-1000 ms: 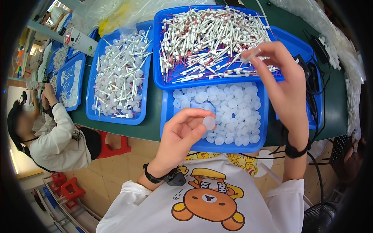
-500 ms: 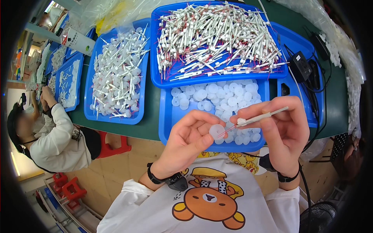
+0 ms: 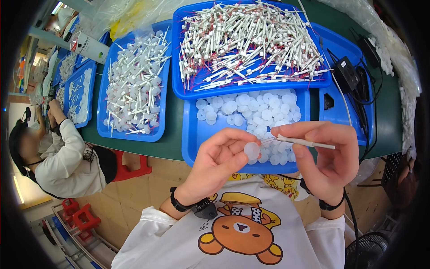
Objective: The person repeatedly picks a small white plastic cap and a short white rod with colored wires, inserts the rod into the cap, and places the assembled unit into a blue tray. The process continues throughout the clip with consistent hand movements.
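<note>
Between thumb and fingers, my left hand (image 3: 218, 154) pinches a round frosted plastic disc (image 3: 251, 151). Opposite it, my right hand (image 3: 326, 157) grips a thin white stick-like wired part (image 3: 309, 143), with a white connector at its inner end. Fine wires run from that connector toward the disc; whether they pass through it I cannot tell. Both hands are above a blue tray (image 3: 191, 143) of loose frosted discs (image 3: 268, 107). Overlapping that tray's far side is another blue tray (image 3: 178, 85), heaped with white wired sticks (image 3: 251, 40).
At left, a blue tray (image 3: 103, 121) holds sticks joined with discs. Black adapters (image 3: 346, 75) and cables lie on the right-hand blue tray (image 3: 333, 121). A co-worker (image 3: 67, 157) sits at far left by a red stool (image 3: 132, 168). Clear plastic bags (image 3: 148, 15) lie behind.
The wired stick in my right hand has tilted, its outer end now lower. The disc has turned its face more fully toward view and shifted slightly right.
</note>
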The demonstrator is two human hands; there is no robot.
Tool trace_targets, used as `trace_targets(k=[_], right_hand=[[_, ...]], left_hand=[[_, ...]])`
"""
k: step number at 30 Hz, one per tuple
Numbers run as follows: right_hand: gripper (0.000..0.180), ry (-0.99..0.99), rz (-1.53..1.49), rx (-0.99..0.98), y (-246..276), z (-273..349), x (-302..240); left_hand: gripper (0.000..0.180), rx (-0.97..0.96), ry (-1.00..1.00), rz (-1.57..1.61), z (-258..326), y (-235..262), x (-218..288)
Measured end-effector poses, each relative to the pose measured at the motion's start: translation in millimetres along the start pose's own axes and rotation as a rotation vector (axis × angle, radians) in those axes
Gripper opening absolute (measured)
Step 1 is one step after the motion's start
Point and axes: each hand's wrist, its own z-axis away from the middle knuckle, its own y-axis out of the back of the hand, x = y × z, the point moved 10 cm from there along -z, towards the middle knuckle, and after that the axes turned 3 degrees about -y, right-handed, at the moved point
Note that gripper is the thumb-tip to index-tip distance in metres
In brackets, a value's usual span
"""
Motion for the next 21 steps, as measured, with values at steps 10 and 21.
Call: trace_targets(k=[10, 21], right_hand=[[0.034, 0.107, 0.046, -0.006, -2, 8, -4], [0.036, 0.095, 0.02, -0.023, -4, 12, 0]], left_hand=[[0.03, 0.066, 0.032, 0.003, -2, 7, -6], [0.03, 0.096, 0.044, 0.019, -5, 11, -7]])
